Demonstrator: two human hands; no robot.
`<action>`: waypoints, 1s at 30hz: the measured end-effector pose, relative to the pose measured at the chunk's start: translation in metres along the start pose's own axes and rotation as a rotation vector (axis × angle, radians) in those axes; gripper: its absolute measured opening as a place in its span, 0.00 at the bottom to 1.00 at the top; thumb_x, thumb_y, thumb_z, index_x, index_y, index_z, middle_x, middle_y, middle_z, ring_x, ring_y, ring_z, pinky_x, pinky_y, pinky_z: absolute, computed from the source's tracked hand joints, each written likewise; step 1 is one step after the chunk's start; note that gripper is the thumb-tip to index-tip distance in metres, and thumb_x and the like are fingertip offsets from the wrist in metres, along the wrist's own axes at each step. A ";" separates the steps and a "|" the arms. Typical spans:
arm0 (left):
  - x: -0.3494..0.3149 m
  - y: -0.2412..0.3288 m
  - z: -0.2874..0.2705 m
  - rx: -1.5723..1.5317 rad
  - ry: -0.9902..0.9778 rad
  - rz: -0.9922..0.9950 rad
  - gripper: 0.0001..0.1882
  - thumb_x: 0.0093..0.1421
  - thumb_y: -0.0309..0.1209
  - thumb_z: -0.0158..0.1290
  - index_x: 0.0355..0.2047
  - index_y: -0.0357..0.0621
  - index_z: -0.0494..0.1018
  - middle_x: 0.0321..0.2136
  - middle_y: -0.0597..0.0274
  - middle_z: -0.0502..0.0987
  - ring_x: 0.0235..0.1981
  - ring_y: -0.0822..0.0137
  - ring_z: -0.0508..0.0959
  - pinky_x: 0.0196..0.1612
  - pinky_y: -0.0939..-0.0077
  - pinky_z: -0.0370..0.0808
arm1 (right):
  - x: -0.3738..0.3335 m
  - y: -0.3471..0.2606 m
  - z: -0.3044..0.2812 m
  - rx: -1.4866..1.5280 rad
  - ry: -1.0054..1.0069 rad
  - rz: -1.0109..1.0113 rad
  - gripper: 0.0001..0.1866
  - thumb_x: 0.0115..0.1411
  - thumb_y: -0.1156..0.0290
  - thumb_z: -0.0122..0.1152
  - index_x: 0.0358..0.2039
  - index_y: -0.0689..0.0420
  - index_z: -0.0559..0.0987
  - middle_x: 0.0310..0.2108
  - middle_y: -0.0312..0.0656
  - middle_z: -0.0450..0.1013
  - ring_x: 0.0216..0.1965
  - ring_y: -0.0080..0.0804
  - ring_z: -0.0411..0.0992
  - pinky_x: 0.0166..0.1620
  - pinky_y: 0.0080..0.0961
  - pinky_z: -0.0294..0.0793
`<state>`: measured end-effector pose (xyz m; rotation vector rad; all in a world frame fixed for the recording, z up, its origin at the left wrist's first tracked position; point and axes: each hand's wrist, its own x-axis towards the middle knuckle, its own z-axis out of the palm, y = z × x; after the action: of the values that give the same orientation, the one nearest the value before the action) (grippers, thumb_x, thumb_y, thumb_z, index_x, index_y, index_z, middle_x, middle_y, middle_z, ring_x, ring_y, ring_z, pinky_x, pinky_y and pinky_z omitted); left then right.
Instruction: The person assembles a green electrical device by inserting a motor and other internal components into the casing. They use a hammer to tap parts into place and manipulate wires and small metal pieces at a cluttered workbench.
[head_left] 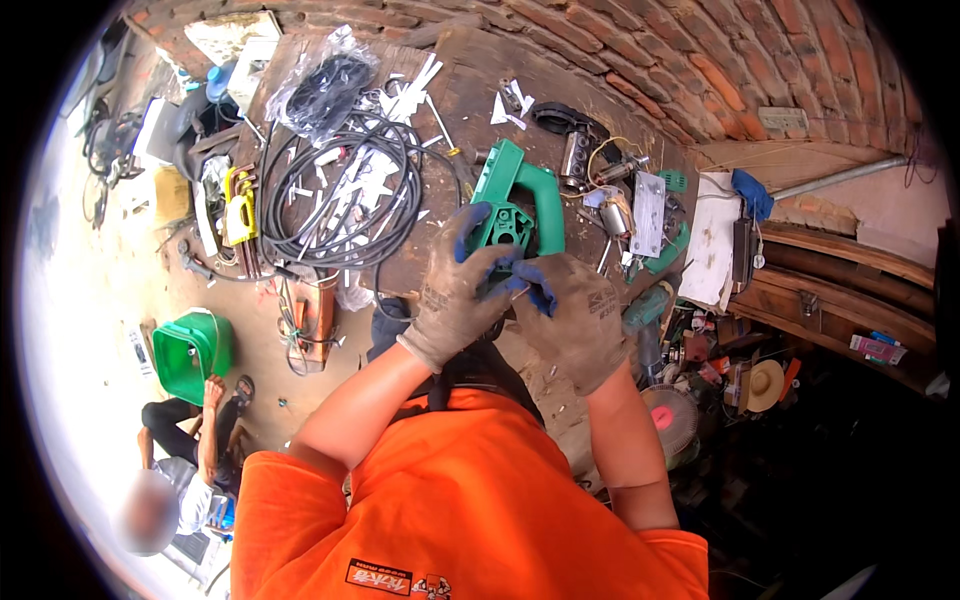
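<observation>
A green plastic power tool housing (548,205) with a loop handle stands over the near edge of the workbench, its open inner side showing ribs and holes. My left hand (452,290), in a grey-brown work glove with blue inner fingers, grips the housing's lower left side. My right hand (578,318), gloved alike, is closed in a pinch at the housing's lower end, close to the left fingertips. What the right fingers pinch is too small or hidden to make out. To the right of the housing lie a metal motor part (575,158) and thin wires.
Coiled black cable (400,215) and white scraps cover the bench's left half, beside yellow-handled hex keys (240,205). Green tool parts (668,250) lie at the right. A fan (668,415) stands below right. At left, a seated person (190,470) touches a green bucket (195,350).
</observation>
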<state>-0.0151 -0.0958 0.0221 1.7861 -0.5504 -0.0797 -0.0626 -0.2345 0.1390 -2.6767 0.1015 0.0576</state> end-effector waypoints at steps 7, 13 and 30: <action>-0.001 -0.010 0.000 -0.095 0.015 0.042 0.15 0.47 0.26 0.67 0.38 0.49 0.84 0.64 0.42 0.68 0.63 0.40 0.70 0.63 0.51 0.71 | 0.008 -0.035 -0.035 -0.087 -0.128 0.129 0.15 0.62 0.62 0.65 0.44 0.57 0.83 0.30 0.50 0.78 0.33 0.52 0.79 0.37 0.46 0.79; -0.002 -0.016 -0.001 -0.090 -0.009 0.057 0.15 0.49 0.24 0.63 0.39 0.49 0.85 0.66 0.42 0.66 0.64 0.39 0.69 0.64 0.51 0.70 | 0.018 -0.018 -0.033 0.442 -0.310 0.307 0.18 0.66 0.62 0.62 0.52 0.57 0.81 0.32 0.46 0.81 0.29 0.37 0.80 0.34 0.35 0.79; -0.007 -0.016 0.002 -0.027 -0.014 0.073 0.16 0.54 0.30 0.66 0.45 0.56 0.85 0.67 0.42 0.65 0.65 0.39 0.68 0.65 0.50 0.69 | 0.004 -0.011 -0.004 0.526 -0.211 0.459 0.19 0.68 0.63 0.64 0.48 0.68 0.79 0.38 0.49 0.83 0.34 0.34 0.83 0.35 0.26 0.81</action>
<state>-0.0166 -0.0917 0.0052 1.7392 -0.6207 -0.0490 -0.0576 -0.2271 0.1473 -2.0623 0.5763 0.3980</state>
